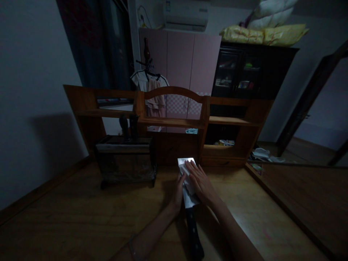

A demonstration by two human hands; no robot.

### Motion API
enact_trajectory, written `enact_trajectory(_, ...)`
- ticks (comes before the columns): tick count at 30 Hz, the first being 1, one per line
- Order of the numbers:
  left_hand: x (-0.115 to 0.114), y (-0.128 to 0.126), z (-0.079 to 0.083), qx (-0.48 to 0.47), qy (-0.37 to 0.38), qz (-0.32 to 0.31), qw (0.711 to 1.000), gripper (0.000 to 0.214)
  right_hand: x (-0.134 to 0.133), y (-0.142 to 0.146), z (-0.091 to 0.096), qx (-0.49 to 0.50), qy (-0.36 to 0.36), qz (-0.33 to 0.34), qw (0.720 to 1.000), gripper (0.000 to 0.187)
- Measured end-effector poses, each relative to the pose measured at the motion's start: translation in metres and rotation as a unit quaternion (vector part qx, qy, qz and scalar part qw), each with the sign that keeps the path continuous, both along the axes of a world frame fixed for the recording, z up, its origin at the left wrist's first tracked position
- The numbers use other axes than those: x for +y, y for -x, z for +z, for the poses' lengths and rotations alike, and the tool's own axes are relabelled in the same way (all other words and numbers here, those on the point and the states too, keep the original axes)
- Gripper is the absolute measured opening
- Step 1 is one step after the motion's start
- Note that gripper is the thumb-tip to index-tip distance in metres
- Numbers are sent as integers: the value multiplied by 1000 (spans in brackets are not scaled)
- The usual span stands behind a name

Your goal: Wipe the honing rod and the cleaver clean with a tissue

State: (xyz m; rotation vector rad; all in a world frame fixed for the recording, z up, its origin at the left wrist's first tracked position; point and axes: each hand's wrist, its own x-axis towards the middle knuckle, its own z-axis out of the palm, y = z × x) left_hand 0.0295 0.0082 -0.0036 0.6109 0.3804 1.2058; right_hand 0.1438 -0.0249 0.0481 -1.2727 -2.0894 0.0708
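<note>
A kitchen knife with a broad metal blade and a black riveted handle points away from me, its handle toward me. My left hand holds the blade along its left side, thumb near the top face; the fingers beneath are hidden. Pressed on the blade is a folded white tissue, partly covered by my right hand. The right fingers lie stretched together over tissue and blade. Bright light glints off the blade's far end.
A dark knife block with two black handles sticking up stands left on the wooden table. Behind it runs a wooden shelf unit. A raised wooden edge borders the right side.
</note>
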Motion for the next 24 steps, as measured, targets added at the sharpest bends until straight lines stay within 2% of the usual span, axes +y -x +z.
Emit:
enact_trajectory(7, -3, 2, 2, 39, -11, 12, 999, 52, 0, 0, 0, -12, -1, -8, 1000, 48)
enact_trajectory(14, -7, 5, 0, 116, -75, 37, 990, 68, 1, -1, -1, -6, -7, -3, 1000, 47)
enact_trajectory(19, -11, 6, 5, 121, -86, 36, 988, 66, 1, -1, 0, -5, 3, -5, 1000, 47)
enact_trajectory(24, -6, 6, 2, 114, -65, 19, 991, 62, 1, -2, -1, 4, -2, -9, 1000, 47)
